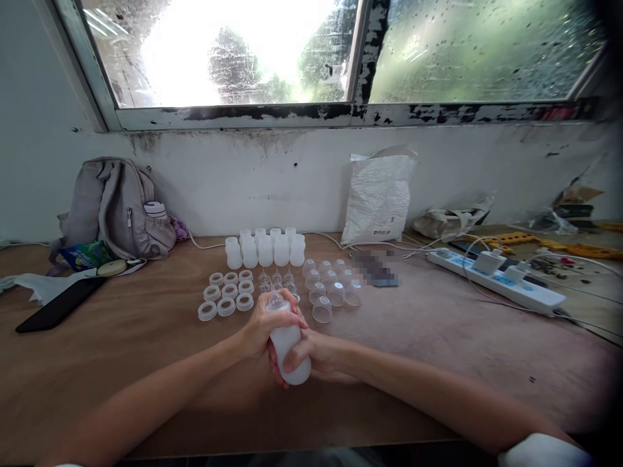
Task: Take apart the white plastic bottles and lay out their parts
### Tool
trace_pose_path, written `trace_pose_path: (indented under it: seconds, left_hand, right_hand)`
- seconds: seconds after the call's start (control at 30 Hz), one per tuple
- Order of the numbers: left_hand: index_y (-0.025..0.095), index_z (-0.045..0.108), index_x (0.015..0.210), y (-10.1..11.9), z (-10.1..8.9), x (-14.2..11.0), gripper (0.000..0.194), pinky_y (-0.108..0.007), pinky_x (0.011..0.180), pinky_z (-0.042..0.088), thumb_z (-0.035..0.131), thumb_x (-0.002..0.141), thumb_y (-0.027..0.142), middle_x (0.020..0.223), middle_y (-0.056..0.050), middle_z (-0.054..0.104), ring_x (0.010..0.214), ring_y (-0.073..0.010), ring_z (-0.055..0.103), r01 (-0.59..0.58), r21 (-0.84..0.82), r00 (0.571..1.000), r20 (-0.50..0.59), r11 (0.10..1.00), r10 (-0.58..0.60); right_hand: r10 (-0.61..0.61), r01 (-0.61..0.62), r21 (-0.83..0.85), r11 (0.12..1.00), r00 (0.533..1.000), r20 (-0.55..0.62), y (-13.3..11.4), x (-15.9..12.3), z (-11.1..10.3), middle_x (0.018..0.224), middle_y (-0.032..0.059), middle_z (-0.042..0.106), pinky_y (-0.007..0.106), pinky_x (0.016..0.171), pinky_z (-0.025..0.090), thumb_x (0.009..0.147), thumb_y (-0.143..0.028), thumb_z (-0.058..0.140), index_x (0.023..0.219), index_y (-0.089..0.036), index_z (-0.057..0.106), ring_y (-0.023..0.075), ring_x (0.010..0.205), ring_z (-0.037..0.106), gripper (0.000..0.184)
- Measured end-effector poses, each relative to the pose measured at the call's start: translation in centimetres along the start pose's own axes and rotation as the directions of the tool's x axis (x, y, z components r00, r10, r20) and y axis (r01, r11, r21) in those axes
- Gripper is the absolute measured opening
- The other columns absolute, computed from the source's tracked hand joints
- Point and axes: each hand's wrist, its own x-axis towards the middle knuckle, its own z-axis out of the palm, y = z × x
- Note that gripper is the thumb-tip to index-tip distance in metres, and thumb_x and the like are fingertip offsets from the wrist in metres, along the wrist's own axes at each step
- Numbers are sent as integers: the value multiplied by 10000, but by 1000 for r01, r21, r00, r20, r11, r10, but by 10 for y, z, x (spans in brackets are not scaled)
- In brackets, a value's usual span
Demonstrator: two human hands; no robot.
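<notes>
A frosted white baby bottle [285,338] is held tilted above the table's front part, its clear nipple pointing away from me. My left hand [261,326] is closed round the bottle's upper end at the collar. Wrapped round the bottle's body is my right hand [311,350], thumb across its side. Just beyond my hands stand several clear nipples [277,277], partly hidden by them. White collar rings [226,307] lie in rows to the left. Clear dome caps [335,294] form rows on the right. Several frosted bottles [265,250] stand behind these parts.
A grey backpack [114,207] and a black phone-like slab [61,305] are at the left. Against the wall leans a white plastic parcel bag [378,194]. A white power strip [496,282] with plugs and cables lies at the right, near a blurred-out item [374,269].
</notes>
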Motion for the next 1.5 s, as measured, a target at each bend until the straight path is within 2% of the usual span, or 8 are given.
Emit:
trace_pose_path:
  seconds: [0.13,0.23,0.9,1.0,1.1,1.23,1.37,1.5]
  left_hand:
    - [159,497,680,1,-1,6,103,-219,536,423,578,653,216,634,0,562,588,-120,534,-99,232,947,-277,968,163]
    - [151,516,662,0,2,7,103,-206,547,407,604,637,199,639,10,538,586,-99,506,-168,418,912,-278,893,301]
    - [174,504,674,-2,1,0,115,-229,551,418,609,630,188,655,1,545,601,-118,525,-107,380,994,18,919,109]
    - [157,514,733,5,-4,-8,110,-216,544,410,592,673,208,695,-16,549,608,-110,514,-139,453,990,96,881,107]
    - [158,510,755,10,-10,-13,127,-201,533,398,583,703,248,686,-2,540,579,-91,492,-161,540,985,30,826,172]
    - [170,496,777,5,-22,-9,186,-213,590,408,612,691,288,715,7,546,624,-101,510,-167,648,954,-85,743,288]
    - [193,430,897,-16,-33,-1,360,-246,657,439,665,641,289,788,7,542,700,-122,549,-174,570,924,-187,803,333]
    - [184,434,892,-39,-41,4,433,-271,667,450,712,577,290,784,0,563,707,-138,556,-113,530,953,-182,841,243]
  right_hand:
    - [-229,126,-307,944,915,-331,-2,13,-7,673,-13,556,206,497,425,553,-166,634,740,-138,549,101,576,508,207]
    - [-399,196,-461,866,826,-397,2,18,-11,690,-25,535,189,501,393,527,-127,635,808,-140,533,95,608,487,299]
    - [-137,105,-274,956,985,-101,1,-1,-9,665,-11,540,236,607,430,566,-138,639,631,-172,540,123,657,518,123]
    - [-276,192,-526,829,957,-86,-1,-4,-9,754,8,552,257,650,437,628,-240,653,800,-172,556,145,726,527,209]
    - [-473,233,-847,477,881,-24,-6,-10,-22,815,37,546,278,672,426,659,-351,641,860,-167,558,167,757,513,284]
    - [-685,-88,-995,46,722,-96,-11,-21,-58,835,69,520,292,659,401,801,-325,472,903,-179,559,170,721,504,199]
    - [-738,-343,-939,-15,637,-221,-7,-32,-85,859,74,507,293,624,405,805,-322,451,916,-190,554,182,704,522,201]
    - [-682,-305,-952,10,695,-230,2,-36,-86,915,80,510,320,664,426,767,-314,509,940,-197,538,188,744,527,211]
